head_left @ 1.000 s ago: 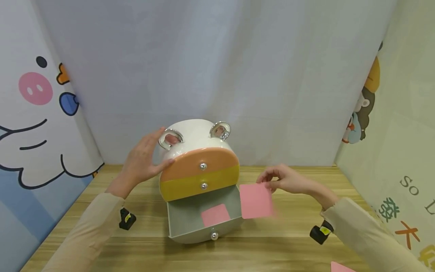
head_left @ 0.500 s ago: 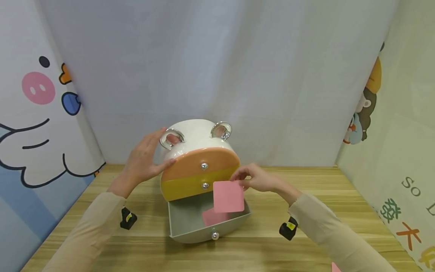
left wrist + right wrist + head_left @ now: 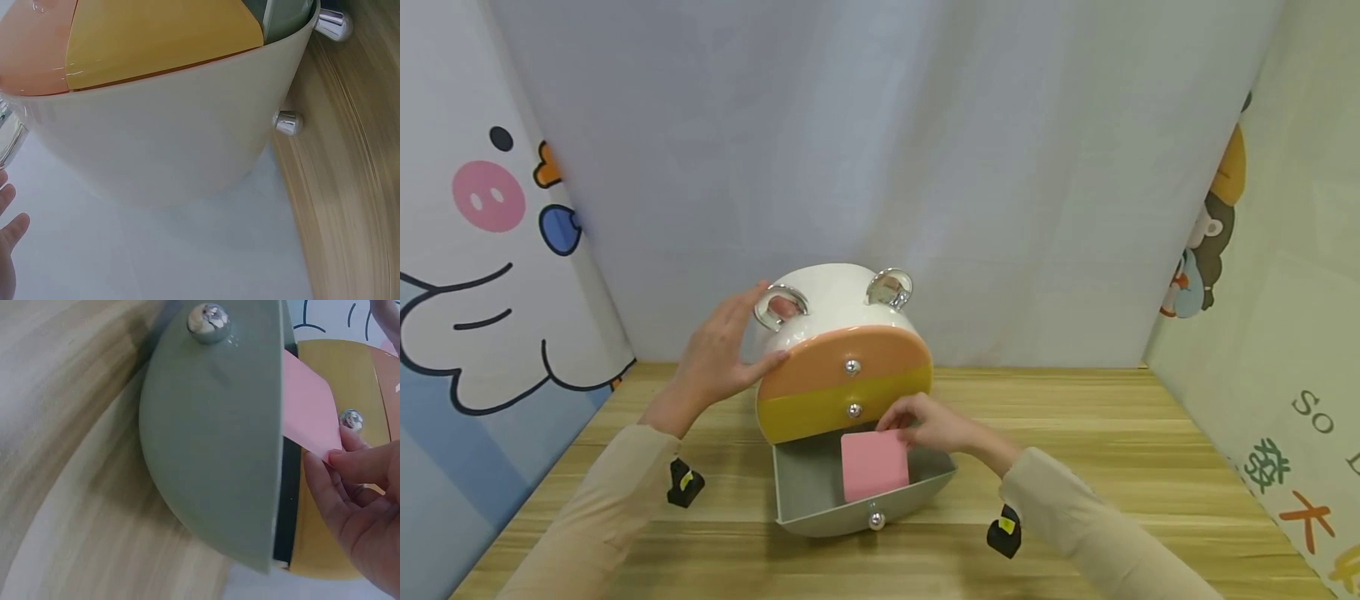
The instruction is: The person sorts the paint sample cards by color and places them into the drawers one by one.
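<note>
A small drawer cabinet (image 3: 831, 300) with a white rounded top and silver ear-shaped rings stands on the table. Its orange and yellow drawers are closed, while the grey-green bottom drawer (image 3: 805, 483) is pulled out. My left hand (image 3: 711, 354) rests on the cabinet's left side, fingers extended by the left ear ring and thumb against the orange front. Between thumb and fingers, my right hand (image 3: 928, 423) pinches a pink square card (image 3: 874, 468) at its upper right corner. The card's lower part is inside the bottom drawer; in the right wrist view, the drawer front hides it.
The wooden table (image 3: 1060, 467) ends at a pale curtain (image 3: 1037, 208) behind the cabinet. Printed cartoon panels flank it left and right. A silver knob (image 3: 876, 521) sticks out from the bottom drawer's front, and silver feet (image 3: 289, 123) show in the left wrist view.
My right hand has carried the pink card leftward and down into the open drawer, covering the card lying there. The pink piece at the lower right has left view. My left hand stays put.
</note>
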`<state>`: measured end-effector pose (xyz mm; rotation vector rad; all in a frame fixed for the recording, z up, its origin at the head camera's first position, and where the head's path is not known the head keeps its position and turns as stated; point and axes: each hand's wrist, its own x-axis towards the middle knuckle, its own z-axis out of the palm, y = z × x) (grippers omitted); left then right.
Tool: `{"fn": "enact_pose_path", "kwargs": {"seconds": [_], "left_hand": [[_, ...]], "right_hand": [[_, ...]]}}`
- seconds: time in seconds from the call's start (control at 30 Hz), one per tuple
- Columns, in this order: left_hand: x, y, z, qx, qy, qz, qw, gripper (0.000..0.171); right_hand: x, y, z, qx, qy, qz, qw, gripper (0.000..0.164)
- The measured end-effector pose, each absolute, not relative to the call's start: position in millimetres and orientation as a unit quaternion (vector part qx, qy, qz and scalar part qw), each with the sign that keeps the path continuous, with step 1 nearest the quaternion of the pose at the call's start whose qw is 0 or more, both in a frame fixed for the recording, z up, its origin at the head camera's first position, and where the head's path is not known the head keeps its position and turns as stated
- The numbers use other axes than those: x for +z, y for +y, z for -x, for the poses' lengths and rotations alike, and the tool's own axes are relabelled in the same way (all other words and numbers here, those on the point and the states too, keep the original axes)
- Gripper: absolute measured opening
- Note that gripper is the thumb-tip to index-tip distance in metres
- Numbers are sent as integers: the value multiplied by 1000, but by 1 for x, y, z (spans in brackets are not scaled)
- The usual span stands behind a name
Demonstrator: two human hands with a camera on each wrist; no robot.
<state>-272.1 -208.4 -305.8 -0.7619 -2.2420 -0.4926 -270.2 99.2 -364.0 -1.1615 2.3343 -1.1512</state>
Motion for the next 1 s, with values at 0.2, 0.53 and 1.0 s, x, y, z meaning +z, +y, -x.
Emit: {"fn": "enact_pose_path", "kwargs": {"seconds": [0.2,0.53,1.0], "left_hand": [[-307,-209,272,-192,-869,293,351,89],[-308,-209,272,-195,-870,289,348,88],[-307,-208,272,-198,-870,287,348,88]], "right_hand": [[-374,87,267,-373,825,401,142,24],[-388,80,260,-324,840,426,89,31],[-366,106,266,-352,815,455,71,22]]}}
